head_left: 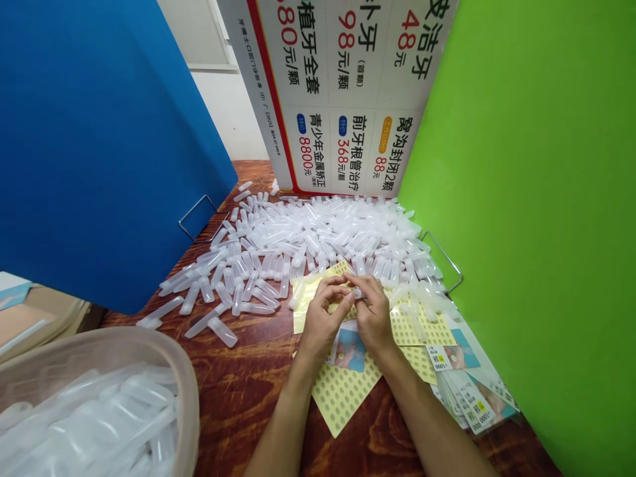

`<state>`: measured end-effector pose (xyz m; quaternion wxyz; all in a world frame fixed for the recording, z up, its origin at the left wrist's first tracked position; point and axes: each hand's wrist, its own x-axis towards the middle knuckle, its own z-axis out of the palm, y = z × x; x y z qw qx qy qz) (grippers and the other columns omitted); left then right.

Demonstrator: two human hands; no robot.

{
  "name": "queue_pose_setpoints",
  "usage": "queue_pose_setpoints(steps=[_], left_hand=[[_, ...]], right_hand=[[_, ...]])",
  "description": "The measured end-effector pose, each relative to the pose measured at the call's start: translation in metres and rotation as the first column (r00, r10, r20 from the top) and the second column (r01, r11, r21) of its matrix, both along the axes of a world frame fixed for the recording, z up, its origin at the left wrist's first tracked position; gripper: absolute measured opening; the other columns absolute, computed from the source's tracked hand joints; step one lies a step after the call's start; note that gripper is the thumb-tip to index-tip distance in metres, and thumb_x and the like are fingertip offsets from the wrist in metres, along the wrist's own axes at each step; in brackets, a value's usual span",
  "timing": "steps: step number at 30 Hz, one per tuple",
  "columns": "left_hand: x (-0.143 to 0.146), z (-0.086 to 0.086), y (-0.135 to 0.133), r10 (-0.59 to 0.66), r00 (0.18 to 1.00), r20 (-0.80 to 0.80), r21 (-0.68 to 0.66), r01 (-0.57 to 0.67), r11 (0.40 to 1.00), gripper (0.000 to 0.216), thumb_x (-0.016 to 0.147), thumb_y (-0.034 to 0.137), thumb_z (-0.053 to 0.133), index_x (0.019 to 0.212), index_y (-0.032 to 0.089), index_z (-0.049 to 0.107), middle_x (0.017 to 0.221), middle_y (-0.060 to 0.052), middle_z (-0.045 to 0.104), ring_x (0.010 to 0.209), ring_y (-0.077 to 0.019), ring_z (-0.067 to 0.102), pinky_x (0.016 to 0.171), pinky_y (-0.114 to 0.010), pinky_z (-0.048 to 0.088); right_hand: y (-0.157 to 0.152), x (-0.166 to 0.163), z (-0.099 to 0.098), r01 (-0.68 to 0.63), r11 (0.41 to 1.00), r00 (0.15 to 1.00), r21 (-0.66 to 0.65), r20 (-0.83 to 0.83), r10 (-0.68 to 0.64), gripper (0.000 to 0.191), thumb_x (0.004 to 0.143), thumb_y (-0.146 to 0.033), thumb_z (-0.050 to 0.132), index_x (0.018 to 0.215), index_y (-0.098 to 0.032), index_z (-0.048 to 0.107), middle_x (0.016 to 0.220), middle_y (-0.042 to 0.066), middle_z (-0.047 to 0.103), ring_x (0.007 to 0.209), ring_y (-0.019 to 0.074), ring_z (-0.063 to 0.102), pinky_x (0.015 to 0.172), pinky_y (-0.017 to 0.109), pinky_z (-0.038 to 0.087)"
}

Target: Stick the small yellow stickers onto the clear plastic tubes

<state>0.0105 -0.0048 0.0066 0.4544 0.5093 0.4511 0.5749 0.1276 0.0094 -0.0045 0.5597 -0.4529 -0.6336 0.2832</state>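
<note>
My left hand point(322, 317) and my right hand point(371, 313) meet over the wooden table point(238, 391), fingers pinched together. Between the fingertips sits a small clear plastic tube point(356, 292), held mostly by my right hand. My left hand's fingers curl against it; what they pinch is too small to name. Below the hands lie yellow sticker sheets point(342, 391) dotted with small round labels. Just beyond the hands spreads a big heap of clear plastic tubes point(318, 238).
A blue panel point(94, 132) stands at left and a green panel point(536, 199) at right, each on wire feet. A printed price board point(342, 93) leans at the back. A tub of tubes point(99, 404) sits front left. Printed cards point(472, 391) fan out at right.
</note>
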Motion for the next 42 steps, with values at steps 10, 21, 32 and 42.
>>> queue_pose_setpoints(steps=[10, 21, 32, 42], left_hand=[[0.0022, -0.0008, 0.0002, 0.016, 1.0, -0.005, 0.01, -0.016, 1.0, 0.019, 0.082, 0.037, 0.073, 0.084, 0.018, 0.07, 0.116, -0.01, 0.056, 0.116, -0.0244, 0.058, 0.09, -0.031, 0.052], [0.0045, -0.0048, -0.0003, 0.025, 1.0, -0.014, 0.051, -0.024, 0.998, 0.015, 0.081, 0.029, 0.074, 0.09, 0.019, 0.067, 0.12, -0.009, 0.056, 0.116, -0.0226, 0.059, 0.092, -0.032, 0.051], [0.0041, -0.0027, -0.001, 0.073, 0.995, -0.07, 0.079, -0.067, 0.995, 0.012, 0.081, 0.029, 0.074, 0.087, 0.019, 0.071, 0.116, -0.01, 0.058, 0.117, -0.024, 0.058, 0.089, -0.032, 0.053], [0.0035, -0.0032, -0.0012, 0.057, 0.997, -0.052, 0.067, -0.054, 0.996, 0.013, 0.082, 0.031, 0.074, 0.084, 0.019, 0.071, 0.117, -0.009, 0.057, 0.118, -0.024, 0.058, 0.091, -0.031, 0.053]], right_hand=[[0.0011, 0.0003, -0.0018, -0.004, 1.0, 1.0, -0.015, -0.023, 0.004, 0.052, 0.078, -0.003, 0.045, 0.115, -0.024, 0.074, 0.105, 0.007, 0.067, 0.102, 0.0244, 0.059, 0.09, 0.041, 0.05], [0.002, 0.0014, -0.0032, -0.008, 1.0, 1.0, -0.01, -0.007, 0.008, 0.056, 0.074, -0.001, 0.045, 0.115, -0.025, 0.075, 0.105, 0.006, 0.068, 0.102, 0.0237, 0.06, 0.089, 0.039, 0.051], [0.0015, 0.0009, -0.0011, -0.009, 1.0, 1.0, -0.008, -0.026, 0.009, 0.055, 0.074, -0.002, 0.045, 0.113, -0.025, 0.075, 0.103, 0.005, 0.068, 0.101, 0.0235, 0.061, 0.089, 0.038, 0.051], [0.0012, 0.0004, -0.0008, -0.001, 1.0, 1.0, -0.012, -0.027, 0.001, 0.057, 0.073, -0.001, 0.044, 0.113, -0.026, 0.075, 0.102, 0.005, 0.068, 0.1, 0.0232, 0.061, 0.087, 0.038, 0.051]])
